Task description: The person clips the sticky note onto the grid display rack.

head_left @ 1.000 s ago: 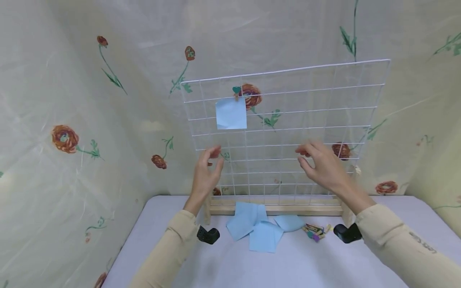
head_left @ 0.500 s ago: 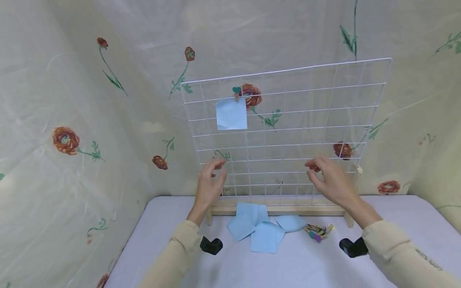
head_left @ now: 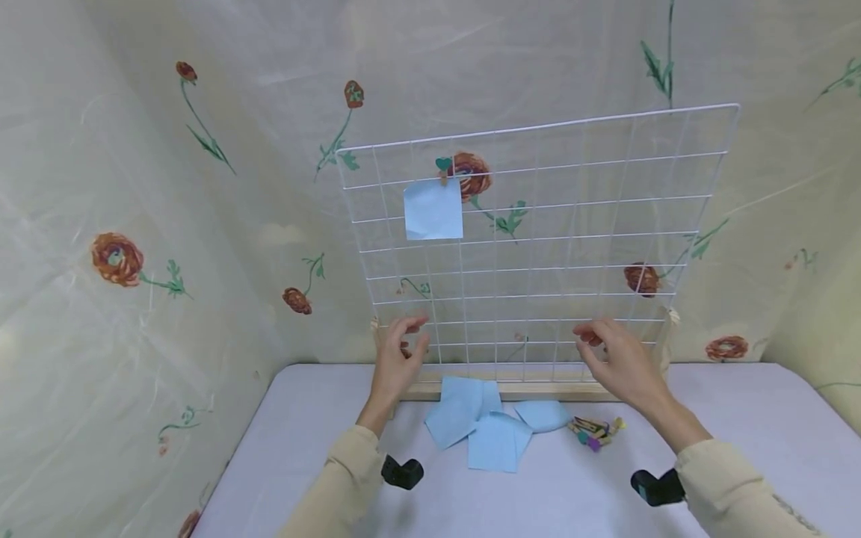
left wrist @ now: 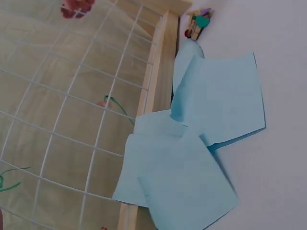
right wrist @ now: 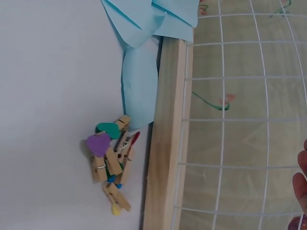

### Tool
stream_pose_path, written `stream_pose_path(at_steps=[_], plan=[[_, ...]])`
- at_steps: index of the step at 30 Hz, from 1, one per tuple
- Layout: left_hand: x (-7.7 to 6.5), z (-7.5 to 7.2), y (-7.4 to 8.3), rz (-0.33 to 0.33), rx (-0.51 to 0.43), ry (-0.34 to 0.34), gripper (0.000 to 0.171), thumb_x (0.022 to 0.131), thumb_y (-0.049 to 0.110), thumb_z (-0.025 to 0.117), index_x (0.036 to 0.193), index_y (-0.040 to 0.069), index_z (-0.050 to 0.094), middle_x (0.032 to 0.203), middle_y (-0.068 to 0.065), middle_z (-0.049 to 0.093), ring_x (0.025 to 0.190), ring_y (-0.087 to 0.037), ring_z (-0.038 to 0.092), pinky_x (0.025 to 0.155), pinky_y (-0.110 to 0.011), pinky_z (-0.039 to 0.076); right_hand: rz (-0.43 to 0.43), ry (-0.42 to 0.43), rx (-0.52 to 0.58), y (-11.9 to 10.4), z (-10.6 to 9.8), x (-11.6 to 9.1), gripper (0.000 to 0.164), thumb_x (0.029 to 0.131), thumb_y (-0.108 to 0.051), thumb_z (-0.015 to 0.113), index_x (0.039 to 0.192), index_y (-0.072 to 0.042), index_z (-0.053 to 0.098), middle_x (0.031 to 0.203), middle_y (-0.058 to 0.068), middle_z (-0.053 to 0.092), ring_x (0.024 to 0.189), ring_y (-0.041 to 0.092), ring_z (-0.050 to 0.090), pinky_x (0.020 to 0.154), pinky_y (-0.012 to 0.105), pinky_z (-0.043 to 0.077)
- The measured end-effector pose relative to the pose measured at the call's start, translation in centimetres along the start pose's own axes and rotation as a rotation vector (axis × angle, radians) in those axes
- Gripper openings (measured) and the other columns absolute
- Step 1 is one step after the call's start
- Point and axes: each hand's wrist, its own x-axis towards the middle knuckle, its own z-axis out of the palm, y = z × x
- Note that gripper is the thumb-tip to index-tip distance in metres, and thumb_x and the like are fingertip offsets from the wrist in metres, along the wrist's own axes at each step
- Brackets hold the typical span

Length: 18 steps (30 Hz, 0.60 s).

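My left hand (head_left: 397, 362) hovers in front of the lower left of a white wire grid (head_left: 531, 240), fingers loosely bent and holding nothing. On the other side, my right hand (head_left: 622, 366) is raised before the grid's lower right, also holding nothing. Several blue paper squares (head_left: 494, 442) lie overlapping on the table at the grid's foot. Right of them is a small heap of wooden clothespins (right wrist: 115, 160) with coloured hearts, one purple and one green. High on the grid hangs a blue paper square (head_left: 433, 211), held by a clothespin (head_left: 443, 170) with a green heart.
A wooden base (head_left: 518, 391) holds the grid upright on the white table (head_left: 538, 501). Curtain-like sheeting (head_left: 222, 321) printed with flowers surrounds the table at the back and sides. Black wrist devices (head_left: 402, 473) sit at both cuffs.
Both hands have come down along the grid, the right one also drifting a little rightward. The papers and clothespins have stayed in place.
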Motion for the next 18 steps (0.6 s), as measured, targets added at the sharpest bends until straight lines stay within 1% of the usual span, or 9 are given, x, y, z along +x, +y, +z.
stream_pose_path(at_steps=[1,3,4,7,8,10,11,16,18], plan=[[-0.2,0.1,-0.2,-0.007,-0.009,0.002,0.029,0.091,0.010,0.061,0.119,0.008,0.060,0.117,-0.007,0.059,0.108,-0.024,0.054,0.079,-0.037,0.049,0.006,0.002,0.004,0.1,0.1,-0.2,0.020,0.085,-0.004,0.064,0.105,-0.002,0.063,0.094,0.010,0.064,0.083,0.023,0.059,0.067,0.038,0.051],[-0.6,0.3,-0.6,-0.024,-0.020,0.014,0.028,0.091,0.012,0.061,0.119,0.008,0.060,0.117,-0.008,0.060,0.106,-0.024,0.055,0.079,-0.032,0.048,0.026,0.008,0.015,0.3,0.4,-0.7,0.020,0.085,-0.003,0.064,0.104,-0.002,0.063,0.093,0.010,0.065,0.083,0.022,0.059,0.067,0.038,0.051],[-0.9,0.5,-0.8,-0.046,-0.031,0.017,0.028,0.091,0.012,0.061,0.118,0.009,0.060,0.116,-0.008,0.060,0.105,-0.024,0.056,0.080,-0.032,0.048,0.033,0.016,0.022,0.5,0.6,-1.1,0.020,0.084,-0.002,0.064,0.104,-0.001,0.063,0.093,0.010,0.065,0.082,0.022,0.059,0.066,0.036,0.051],[-2.2,1.0,-1.5,-0.122,-0.072,0.040,0.028,0.090,0.012,0.061,0.118,0.011,0.061,0.116,-0.010,0.061,0.103,-0.023,0.056,0.086,-0.038,0.047,0.074,0.019,0.043,0.9,1.3,-2.3,0.019,0.084,-0.002,0.064,0.103,-0.001,0.064,0.092,0.010,0.066,0.080,0.020,0.058,0.065,0.029,0.050],[-2.7,1.2,-1.7,-0.153,-0.083,0.044,0.028,0.090,0.012,0.061,0.118,0.012,0.061,0.116,-0.010,0.060,0.104,-0.023,0.056,0.087,-0.037,0.046,0.090,0.017,0.051,1.0,1.6,-2.7,0.018,0.084,-0.002,0.064,0.103,-0.001,0.064,0.091,0.010,0.066,0.080,0.020,0.058,0.065,0.027,0.048],[-3.6,1.5,-2.2,-0.209,-0.102,0.054,0.028,0.090,0.012,0.061,0.118,0.013,0.061,0.117,-0.008,0.060,0.107,-0.022,0.055,0.090,-0.043,0.044,0.122,0.006,0.069,1.1,2.0,-3.5,0.018,0.085,-0.003,0.063,0.103,-0.001,0.064,0.091,0.009,0.065,0.079,0.018,0.057,0.064,0.024,0.048],[-4.0,1.7,-2.5,-0.226,-0.107,0.062,0.028,0.090,0.012,0.062,0.118,0.013,0.061,0.118,-0.007,0.060,0.109,-0.023,0.055,0.090,-0.043,0.044,0.142,-0.005,0.076,1.2,2.0,-3.8,0.017,0.086,-0.003,0.062,0.103,-0.001,0.064,0.091,0.008,0.065,0.080,0.017,0.056,0.064,0.024,0.048],[-5.5,1.9,-3.7,-0.265,-0.107,0.078,0.027,0.090,0.011,0.062,0.117,0.012,0.061,0.117,-0.005,0.062,0.110,-0.024,0.056,0.089,-0.038,0.045,0.207,-0.013,0.117,1.6,2.8,-4.9,0.015,0.088,-0.004,0.061,0.103,-0.001,0.064,0.091,0.008,0.065,0.080,0.008,0.053,0.065,0.024,0.049],[-5.9,2.1,-4.1,-0.261,-0.107,0.085,0.026,0.090,0.009,0.062,0.116,0.010,0.062,0.116,-0.007,0.063,0.109,-0.025,0.057,0.088,-0.037,0.046,0.216,-0.012,0.121,1.8,3.1,-5.3,0.016,0.087,-0.003,0.061,0.103,-0.002,0.065,0.091,0.007,0.065,0.080,0.002,0.051,0.065,0.023,0.050]])
